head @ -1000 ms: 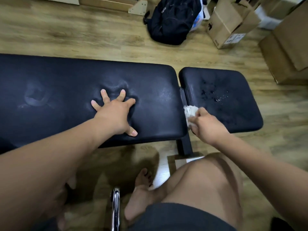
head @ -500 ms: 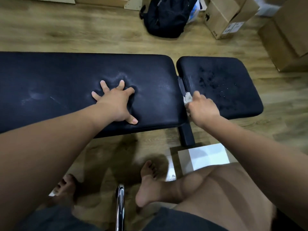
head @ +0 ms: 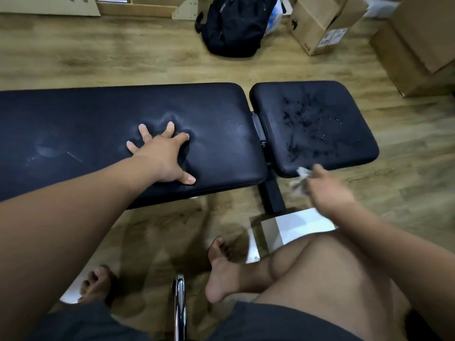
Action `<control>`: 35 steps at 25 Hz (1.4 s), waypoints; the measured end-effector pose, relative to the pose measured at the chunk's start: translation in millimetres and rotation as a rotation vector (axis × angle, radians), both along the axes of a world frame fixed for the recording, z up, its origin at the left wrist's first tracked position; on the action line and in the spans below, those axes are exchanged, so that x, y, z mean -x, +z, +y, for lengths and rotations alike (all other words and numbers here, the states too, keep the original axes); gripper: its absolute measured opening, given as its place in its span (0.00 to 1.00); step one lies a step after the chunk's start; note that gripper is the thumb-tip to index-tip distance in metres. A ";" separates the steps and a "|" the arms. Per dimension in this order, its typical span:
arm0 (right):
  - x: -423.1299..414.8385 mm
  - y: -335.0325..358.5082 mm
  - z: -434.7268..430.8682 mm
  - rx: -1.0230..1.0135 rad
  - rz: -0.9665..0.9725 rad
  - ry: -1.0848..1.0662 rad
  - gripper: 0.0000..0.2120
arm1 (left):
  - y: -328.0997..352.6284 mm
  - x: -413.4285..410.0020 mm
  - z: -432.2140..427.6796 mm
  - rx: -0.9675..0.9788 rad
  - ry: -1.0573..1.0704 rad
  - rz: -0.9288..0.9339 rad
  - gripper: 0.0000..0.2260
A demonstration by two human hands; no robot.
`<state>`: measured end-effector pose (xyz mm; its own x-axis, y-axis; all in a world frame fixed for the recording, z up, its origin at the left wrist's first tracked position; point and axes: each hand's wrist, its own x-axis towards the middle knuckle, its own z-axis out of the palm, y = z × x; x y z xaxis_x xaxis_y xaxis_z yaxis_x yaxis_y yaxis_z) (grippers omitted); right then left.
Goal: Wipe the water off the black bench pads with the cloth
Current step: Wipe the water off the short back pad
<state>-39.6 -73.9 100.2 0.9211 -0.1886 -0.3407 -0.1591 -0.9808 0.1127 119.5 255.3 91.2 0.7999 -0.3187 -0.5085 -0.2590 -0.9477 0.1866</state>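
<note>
The left hand [head: 162,156] presses flat, fingers spread, on the long pad [head: 73,124] near its front edge. The blurred right hand [head: 328,191] holds the cloth [head: 300,179] at the front edge of the wet short pad [head: 349,143]. A backpack [head: 234,28] and a cardboard box [head: 315,23] stand beyond the bench's far edge.

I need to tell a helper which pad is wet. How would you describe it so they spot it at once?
A black bench lies across the wooden floor. Take the short, squarish pad at its right end, nearest the cardboard boxes. Unlike the long pad under the left hand, it is spattered with water drops.
</note>
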 end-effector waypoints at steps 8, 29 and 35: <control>2.7 -16.7 -46.6 -0.877 -0.726 -1.167 0.24 | 14.3 3.3 -8.0 -0.146 -0.065 -0.037 0.47; -26.2 -48.1 78.5 -0.954 -0.952 -1.133 0.11 | 5.1 39.3 -152.8 -0.277 -0.716 -0.039 0.44; -38.3 -46.1 -46.3 -0.760 -0.984 -1.242 0.15 | 35.3 27.4 -154.2 -0.318 -0.822 -0.083 0.47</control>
<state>-1.2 -120.2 54.1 0.2676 -0.9542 -0.1339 -0.5077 -0.0215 -0.8613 92.1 101.0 126.5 0.4181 -0.6623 -0.6218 -0.8821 -0.4594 -0.1038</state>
